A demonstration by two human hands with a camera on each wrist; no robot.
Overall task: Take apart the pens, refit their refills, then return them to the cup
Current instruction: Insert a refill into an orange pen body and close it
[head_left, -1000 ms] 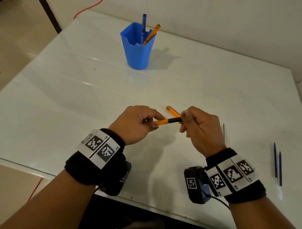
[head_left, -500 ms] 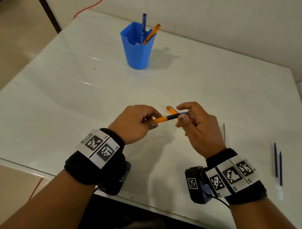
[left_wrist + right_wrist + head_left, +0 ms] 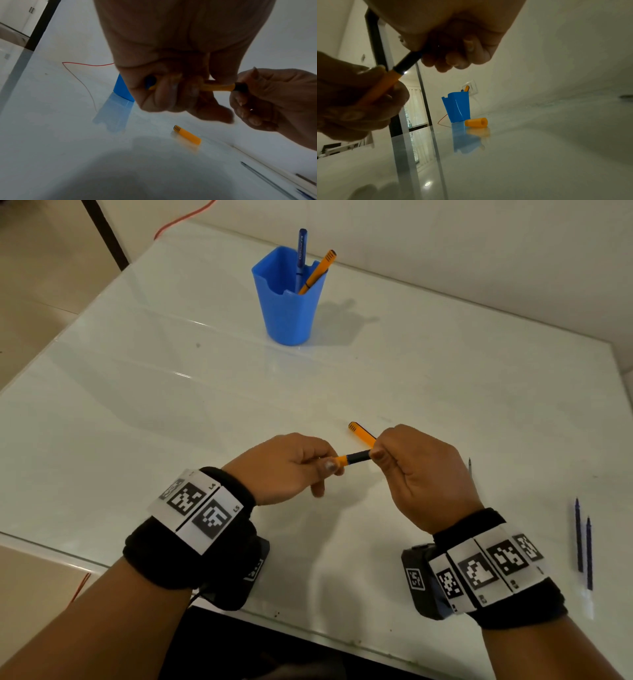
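Note:
An orange pen (image 3: pixel 349 458) with a black front section is held level above the table between both hands. My left hand (image 3: pixel 291 467) grips the orange barrel (image 3: pixel 216 87); my right hand (image 3: pixel 411 467) pinches the black section (image 3: pixel 409 61). The pen's orange cap (image 3: pixel 361 433) lies on the table just behind the hands (image 3: pixel 187 134) (image 3: pixel 476 122). A blue cup (image 3: pixel 287 299) stands at the far middle of the table with a blue pen (image 3: pixel 301 258) and an orange pen (image 3: pixel 317 272) in it.
The white glossy table (image 3: pixel 171 405) ends close to my wrists. Two thin blue refills (image 3: pixel 582 539) lie at the right edge, and one thin grey refill (image 3: pixel 470 465) lies right of my right hand. A red cable (image 3: pixel 80 81) runs behind the cup.
My right hand's fingers have closed back down onto the black section after lifting slightly. The pen has stayed in place between the hands.

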